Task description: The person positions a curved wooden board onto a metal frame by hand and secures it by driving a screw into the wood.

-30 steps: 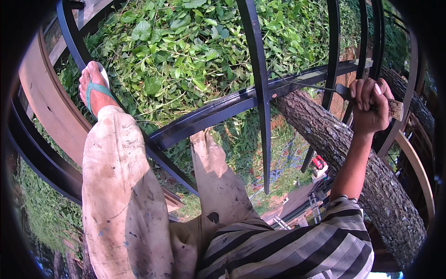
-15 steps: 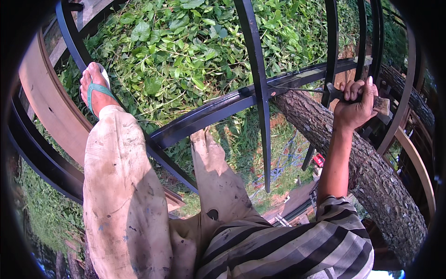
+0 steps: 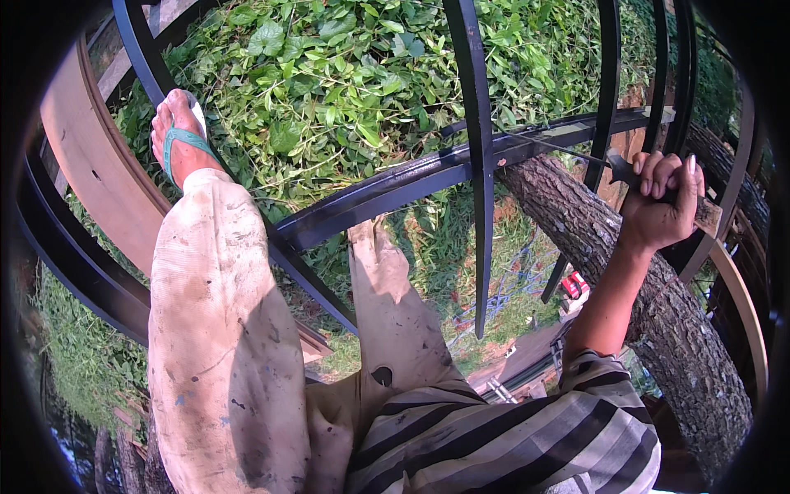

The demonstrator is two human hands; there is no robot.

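My right hand [image 3: 662, 193] is closed round the dark handle of what looks like a small paint roller [image 3: 568, 152], with a pale, worn piece at the fist's outer side. Its thin metal rod reaches left over the curved black metal rail [image 3: 378, 193]. A dark end shows just left of a black upright [image 3: 479, 165], which hides part of the tool. The rail's top looks glossy black in places and greyish toward the right. My left hand is out of view.
A rough-barked trunk [image 3: 650, 329] slants below my right arm. Black curved bars [image 3: 609, 90] rise on the right. My sandalled foot [image 3: 183, 140] rests at a black bar beside a curved brown panel [image 3: 103, 148]. Leafy vines [image 3: 329, 90] lie beyond, and a red object [image 3: 574, 286] sits far below.
My right hand has moved slightly right and down with the tool. The tool's dark end now shows left of the upright. The whole view has shifted a little.
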